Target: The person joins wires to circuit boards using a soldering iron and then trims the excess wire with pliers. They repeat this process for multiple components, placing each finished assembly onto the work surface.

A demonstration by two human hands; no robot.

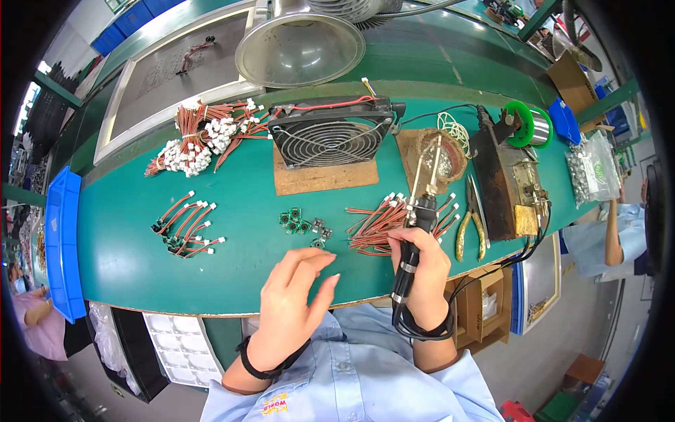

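My right hand (422, 271) has its fingers clamped round the soldering iron (415, 232), tip up toward its stand (439, 158); my left hand (295, 295) hangs with fingers apart and empty, just short of the small green boards (294, 220) on the tabletop (126, 260). I judge this the pick-up step before soldering: next I need a board pinched and a red lead (376, 225) brought to it.

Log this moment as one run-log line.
right hand: grips soldering iron | left hand: open, over small green circuit boards | red wire leads beside iron
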